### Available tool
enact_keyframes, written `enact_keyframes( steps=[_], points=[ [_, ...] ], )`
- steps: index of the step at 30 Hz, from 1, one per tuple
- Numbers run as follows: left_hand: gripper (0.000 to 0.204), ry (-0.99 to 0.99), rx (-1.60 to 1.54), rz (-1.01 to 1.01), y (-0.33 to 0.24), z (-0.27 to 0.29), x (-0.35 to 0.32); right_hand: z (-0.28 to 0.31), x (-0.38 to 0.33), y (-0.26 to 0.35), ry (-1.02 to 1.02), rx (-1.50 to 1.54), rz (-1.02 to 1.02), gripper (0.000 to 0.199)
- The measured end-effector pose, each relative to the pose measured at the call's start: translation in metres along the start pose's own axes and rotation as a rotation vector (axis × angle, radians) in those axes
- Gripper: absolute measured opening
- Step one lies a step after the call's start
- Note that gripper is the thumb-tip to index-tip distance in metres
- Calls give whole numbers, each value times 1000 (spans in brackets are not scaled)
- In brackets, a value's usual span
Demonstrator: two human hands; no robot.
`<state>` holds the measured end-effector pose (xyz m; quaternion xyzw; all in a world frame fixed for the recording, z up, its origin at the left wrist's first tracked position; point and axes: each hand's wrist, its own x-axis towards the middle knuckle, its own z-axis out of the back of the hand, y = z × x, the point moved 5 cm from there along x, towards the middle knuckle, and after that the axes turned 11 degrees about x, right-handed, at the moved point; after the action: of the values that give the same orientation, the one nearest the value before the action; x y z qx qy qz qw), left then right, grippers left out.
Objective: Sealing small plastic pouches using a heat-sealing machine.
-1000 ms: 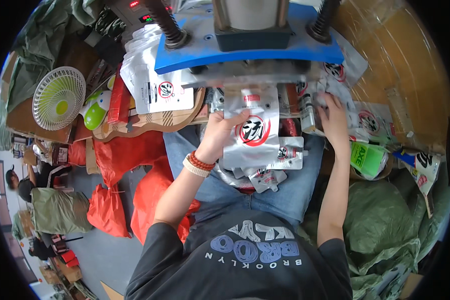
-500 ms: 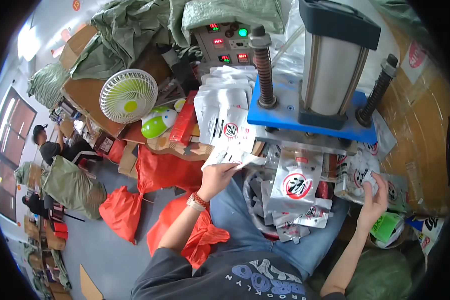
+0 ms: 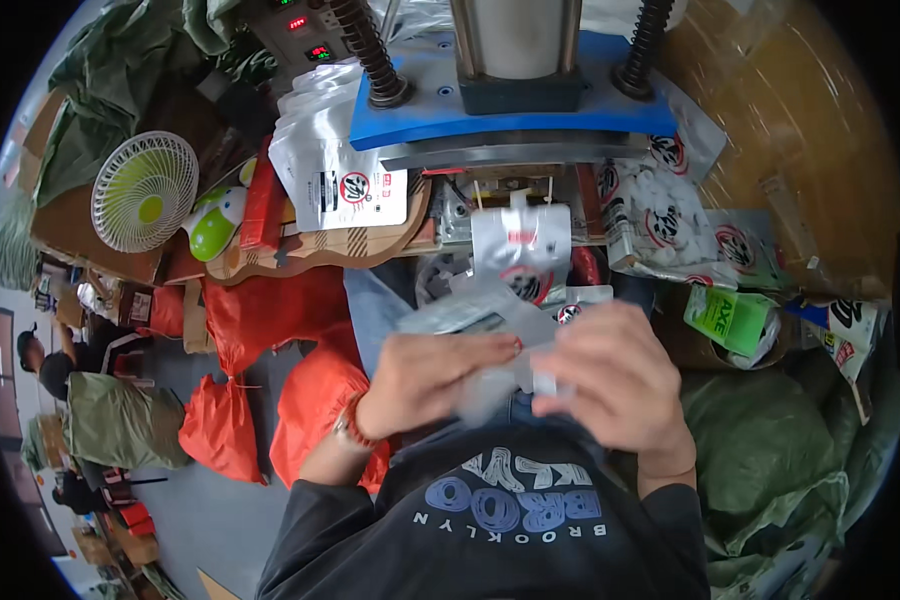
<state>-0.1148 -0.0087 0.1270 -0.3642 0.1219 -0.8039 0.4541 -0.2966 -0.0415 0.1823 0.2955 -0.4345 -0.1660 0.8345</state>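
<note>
In front of my chest my left hand (image 3: 420,385) grips a silver pouch (image 3: 465,308), which is blurred by motion. My right hand (image 3: 615,380) is beside it, also smeared, with its fingers closed around a small white piece (image 3: 544,376) at the pouch's edge. Whether the piece touches the pouch I cannot tell. Just beyond, a silver spouted pouch (image 3: 520,238) with a round red and black print hangs below the blue-plated press (image 3: 510,108). Other pouches beneath it are partly hidden by my hands.
A stack of flat silver pouches (image 3: 315,130) lies left of the press. At right is an opened bag of small white pieces (image 3: 660,212). A white and green fan (image 3: 145,192), a red box (image 3: 262,195) and red sacks (image 3: 220,430) are on the left. Another person (image 3: 80,350) sits far left.
My left hand has brought a pouch from the stack toward my chest. My right hand has come in from the bag of white pieces to meet it. The view has shifted.
</note>
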Motion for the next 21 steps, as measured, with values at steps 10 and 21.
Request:
enact_keyframes(
  steps=[10,21],
  points=[
    [23,-85,-1035,926,112,-81,45,68,-28,-71,-410,-539,-381,31],
    [71,-312,978,352,161,34,31,66,-93,-156,-22,-116,-713,28]
  ],
)
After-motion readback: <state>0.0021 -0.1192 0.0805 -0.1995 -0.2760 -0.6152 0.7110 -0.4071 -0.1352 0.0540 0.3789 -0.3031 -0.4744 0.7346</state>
